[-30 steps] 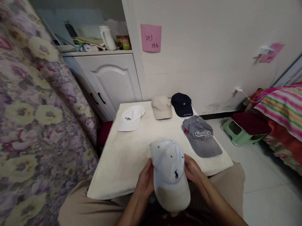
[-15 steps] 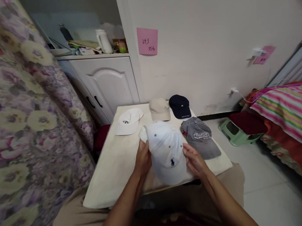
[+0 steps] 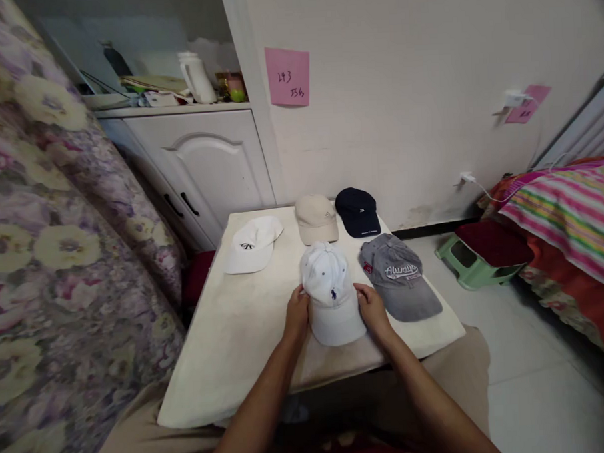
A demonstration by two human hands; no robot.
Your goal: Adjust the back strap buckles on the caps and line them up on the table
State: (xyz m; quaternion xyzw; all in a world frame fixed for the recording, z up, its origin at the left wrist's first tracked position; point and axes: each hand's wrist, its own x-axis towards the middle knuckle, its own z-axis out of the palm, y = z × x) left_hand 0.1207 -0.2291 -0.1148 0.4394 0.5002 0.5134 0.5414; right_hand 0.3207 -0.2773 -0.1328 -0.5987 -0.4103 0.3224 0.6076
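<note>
A pale blue-white baseball cap [image 3: 330, 285] with a small dark emblem sits at the middle of the cream-topped table [image 3: 227, 350], its brim toward me. My left hand [image 3: 298, 311] grips the cap's left edge, fingers closed. On the opposite edge, my right hand [image 3: 371, 307] pinches the cap near the brim. Behind it lie a beige cap [image 3: 316, 219] and a navy cap [image 3: 357, 212]. Right of my right hand rests a grey cap [image 3: 399, 276] with white lettering. A white cap [image 3: 253, 245] with a black logo lies at the back left.
A floral curtain [image 3: 57, 250] hangs at the left, beside a white cabinet [image 3: 204, 164] with a jug [image 3: 197, 77] on its shelf. A pink note [image 3: 288, 77] sticks to the wall. On the right stand a green stool [image 3: 476, 259] and a bed with a striped cover [image 3: 571, 208].
Both hands have lowered the pale cap away from me, from above the table onto its surface. They still hold its sides. The other caps keep their places.
</note>
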